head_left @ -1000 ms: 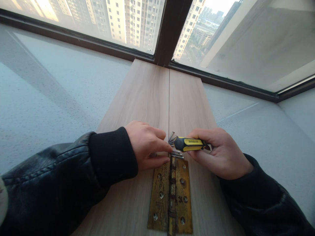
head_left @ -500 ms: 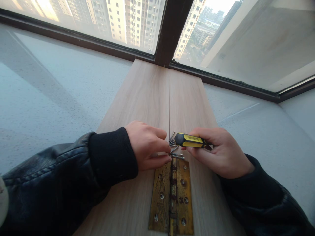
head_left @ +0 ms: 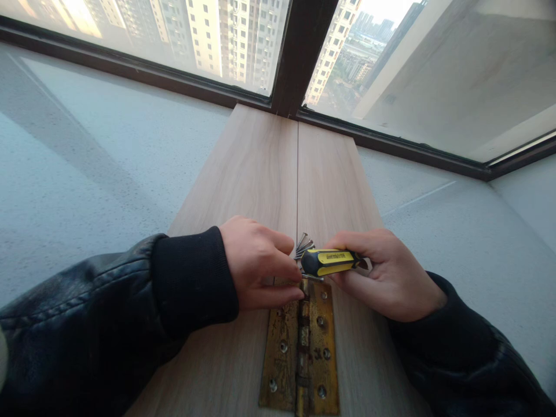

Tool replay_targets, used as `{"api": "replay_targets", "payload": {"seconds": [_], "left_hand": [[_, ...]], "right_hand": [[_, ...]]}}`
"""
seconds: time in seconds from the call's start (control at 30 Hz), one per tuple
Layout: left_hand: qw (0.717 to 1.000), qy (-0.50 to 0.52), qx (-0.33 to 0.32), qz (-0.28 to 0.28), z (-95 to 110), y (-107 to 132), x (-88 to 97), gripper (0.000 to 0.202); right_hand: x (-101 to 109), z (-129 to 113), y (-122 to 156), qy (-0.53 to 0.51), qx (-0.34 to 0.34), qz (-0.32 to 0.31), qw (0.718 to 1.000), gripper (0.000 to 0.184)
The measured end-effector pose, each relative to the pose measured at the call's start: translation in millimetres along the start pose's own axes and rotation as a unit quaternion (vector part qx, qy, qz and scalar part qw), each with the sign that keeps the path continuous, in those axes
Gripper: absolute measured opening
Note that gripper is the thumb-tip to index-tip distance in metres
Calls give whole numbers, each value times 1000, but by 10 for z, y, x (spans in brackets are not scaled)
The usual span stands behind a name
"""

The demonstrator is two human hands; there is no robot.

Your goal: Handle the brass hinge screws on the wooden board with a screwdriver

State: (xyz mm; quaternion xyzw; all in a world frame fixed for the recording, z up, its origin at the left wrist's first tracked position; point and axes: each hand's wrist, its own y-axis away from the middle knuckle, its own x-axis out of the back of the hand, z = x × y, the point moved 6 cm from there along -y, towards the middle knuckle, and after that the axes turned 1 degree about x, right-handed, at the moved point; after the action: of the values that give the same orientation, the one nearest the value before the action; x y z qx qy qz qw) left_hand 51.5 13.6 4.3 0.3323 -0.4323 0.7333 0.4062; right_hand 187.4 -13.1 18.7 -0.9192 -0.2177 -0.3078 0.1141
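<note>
- While your right hand (head_left: 388,278) is closed around the yellow and black screwdriver (head_left: 329,262), it holds the tool lying almost flat, with the black end pointing to your left hand.
- Your left hand (head_left: 256,263) is partly closed, thumb and forefinger pinched together at the small screws (head_left: 303,243); I cannot tell if a screw is really between the fingertips.
- The screws make a little bunch between your two hands, just beside the black end of the screwdriver, and their points stand out upward and away from you.
- Just under both hands lies the brass hinge (head_left: 299,347), opened flat, its pin running along the seam between the two wooden boards (head_left: 260,168). Your left thumb touches the top edge of the hinge.
- Some holes of the hinge already have screw heads in them.
- Both boards lie on a pale speckled sill (head_left: 87,156) and reach to the dark window frame (head_left: 299,58).
</note>
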Motion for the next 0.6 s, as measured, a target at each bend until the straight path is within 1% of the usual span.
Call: {"api": "replay_targets", "payload": {"seconds": [0.1,0.27,0.4,0.6], "left_hand": [[1000,-27,-6,1,0,1,-9,28],[999,-48,12,9,-14,0,14,26],[998,-50,22,12,-20,4,20,28],[999,-37,21,26,-24,19,26,23]], "right_hand": [[2,15,8,-1,1,-4,1000,13],[7,14,27,6,-1,-6,1000,13],[39,-8,17,14,4,6,1000,13],[81,18,35,26,-11,10,1000,17]]}}
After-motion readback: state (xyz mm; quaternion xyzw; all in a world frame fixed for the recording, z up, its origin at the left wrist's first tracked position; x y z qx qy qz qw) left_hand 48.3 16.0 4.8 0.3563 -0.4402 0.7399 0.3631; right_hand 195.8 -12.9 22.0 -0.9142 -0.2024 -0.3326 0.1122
